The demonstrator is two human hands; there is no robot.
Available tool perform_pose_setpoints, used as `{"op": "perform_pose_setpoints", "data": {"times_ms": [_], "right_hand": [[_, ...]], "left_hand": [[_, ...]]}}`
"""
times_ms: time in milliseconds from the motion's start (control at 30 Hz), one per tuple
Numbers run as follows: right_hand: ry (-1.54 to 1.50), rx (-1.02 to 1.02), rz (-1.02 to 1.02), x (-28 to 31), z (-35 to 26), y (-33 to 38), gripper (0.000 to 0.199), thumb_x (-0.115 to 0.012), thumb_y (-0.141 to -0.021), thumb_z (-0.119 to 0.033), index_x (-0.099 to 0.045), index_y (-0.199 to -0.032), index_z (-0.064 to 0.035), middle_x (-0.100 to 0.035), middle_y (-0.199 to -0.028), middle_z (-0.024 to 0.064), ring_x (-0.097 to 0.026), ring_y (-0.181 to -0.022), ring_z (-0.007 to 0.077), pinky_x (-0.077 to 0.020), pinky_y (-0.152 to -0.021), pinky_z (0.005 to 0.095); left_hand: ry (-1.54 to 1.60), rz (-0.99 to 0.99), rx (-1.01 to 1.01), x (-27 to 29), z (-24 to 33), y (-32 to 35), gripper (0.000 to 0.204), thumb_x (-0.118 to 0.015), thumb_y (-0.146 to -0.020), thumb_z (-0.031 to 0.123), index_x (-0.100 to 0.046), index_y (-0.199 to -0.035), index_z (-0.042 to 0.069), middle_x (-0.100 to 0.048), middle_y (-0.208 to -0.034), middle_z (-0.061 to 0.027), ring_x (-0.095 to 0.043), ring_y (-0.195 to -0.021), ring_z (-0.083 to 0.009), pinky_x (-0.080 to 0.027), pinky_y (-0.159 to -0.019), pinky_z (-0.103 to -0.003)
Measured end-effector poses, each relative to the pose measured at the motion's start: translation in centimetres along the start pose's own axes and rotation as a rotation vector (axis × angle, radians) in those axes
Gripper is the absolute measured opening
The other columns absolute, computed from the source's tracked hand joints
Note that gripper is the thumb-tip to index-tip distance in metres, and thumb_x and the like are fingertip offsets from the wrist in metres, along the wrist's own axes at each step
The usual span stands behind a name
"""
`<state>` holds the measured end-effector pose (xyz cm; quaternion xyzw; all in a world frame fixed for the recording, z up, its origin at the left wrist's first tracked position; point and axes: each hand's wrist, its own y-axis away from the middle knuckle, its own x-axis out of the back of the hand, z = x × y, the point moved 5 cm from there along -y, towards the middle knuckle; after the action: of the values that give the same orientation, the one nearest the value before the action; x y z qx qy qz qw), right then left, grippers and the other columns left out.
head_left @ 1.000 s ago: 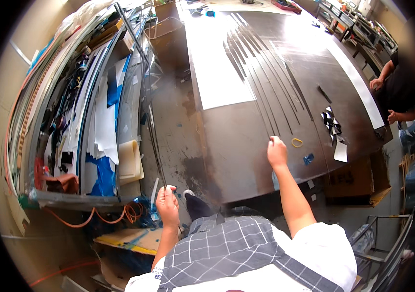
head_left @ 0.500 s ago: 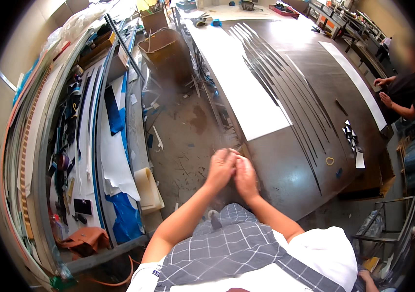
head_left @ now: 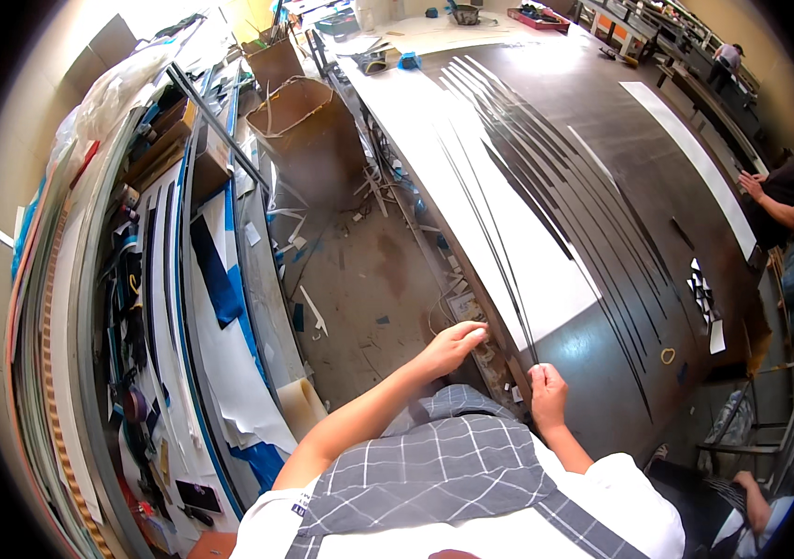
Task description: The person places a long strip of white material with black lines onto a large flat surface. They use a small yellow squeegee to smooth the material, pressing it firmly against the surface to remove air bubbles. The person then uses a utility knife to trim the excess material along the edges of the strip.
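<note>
Black, thin, flexible-looking strips run from the person's right hand, which is clamped on their near ends with thumb and fingers together. From that grip they stretch away, slightly leftward, passing over the long white sheet on the dark, glossy-topped table; whether they touch it cannot be told. The left hand is apart from the right one, to the left of the strips' near ends and by the table's edge. Its fingers are bent toward the thumb; whether anything thin is pinched there cannot be told. A fan of other dark, narrow strips lies on the tabletop to the right of the held ones, some overlapping the sheet. Farther right are a small yellow loop and a cluster of black-and-white pieces.
</note>
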<state>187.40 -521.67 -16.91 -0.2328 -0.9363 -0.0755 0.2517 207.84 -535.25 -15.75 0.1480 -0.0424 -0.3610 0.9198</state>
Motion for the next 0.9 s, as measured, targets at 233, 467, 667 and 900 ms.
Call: {"op": "perform_pose_setpoints", "data": {"times_ms": [233, 467, 667, 900], "right_hand": [[-0.478, 0.144, -0.030, -11.5, -11.3, -7.2, 0.026, -0.051, -0.102, -0.023, -0.062, -0.102, 0.0000, -0.060, -0.083, 0.0019, -0.052, -0.072, 0.0086, -0.0418, -0.062, 0.0267], [-0.264, 0.251, -0.082, -13.7, -19.1, -14.8, 0.032, -0.060, -0.097, -0.028, -0.064, -0.106, 0.0021, -0.068, -0.093, 0.0132, -0.065, -0.081, 0.0225, -0.0514, -0.076, 0.0320], [-0.464, 0.208, -0.277, -21.5, -22.5, -17.2, 0.038, -0.049, -0.103, -0.034, -0.062, -0.111, 0.0005, -0.067, -0.096, 0.0094, -0.063, -0.083, 0.0143, -0.0499, -0.075, 0.0285], [-0.452, 0.035, 0.000, -24.1, -22.3, -16.2, 0.029, -0.054, -0.103, -0.027, -0.060, -0.089, -0.0016, -0.053, -0.073, -0.0024, -0.046, -0.067, 0.0071, -0.0379, -0.058, 0.0252]], "left_hand": [[0.520, 0.148, -0.282, 2.7, 9.4, -5.1, 0.020, -0.045, -0.105, 0.019, -0.055, -0.113, 0.004, -0.066, -0.084, -0.0065, -0.066, -0.088, -0.0142, -0.051, -0.081, -0.028], [0.196, 0.591, -0.466, 19.1, 9.8, -4.0, 0.019, -0.046, -0.105, 0.012, -0.062, -0.113, 0.007, -0.039, -0.066, 0.0105, -0.030, -0.054, 0.0017, -0.022, -0.047, -0.017], [0.359, 0.404, -0.441, 21.8, 11.8, -5.1, 0.020, -0.045, -0.105, 0.013, -0.062, -0.113, 0.006, -0.039, -0.064, 0.0084, -0.032, -0.054, 0.0001, -0.025, -0.048, -0.019], [0.293, 0.180, -0.378, 21.7, 11.4, -8.0, 0.024, -0.047, -0.105, 0.016, -0.055, -0.125, 0.007, -0.055, -0.093, 0.0031, -0.051, -0.085, -0.0041, -0.044, -0.078, -0.022]]}}
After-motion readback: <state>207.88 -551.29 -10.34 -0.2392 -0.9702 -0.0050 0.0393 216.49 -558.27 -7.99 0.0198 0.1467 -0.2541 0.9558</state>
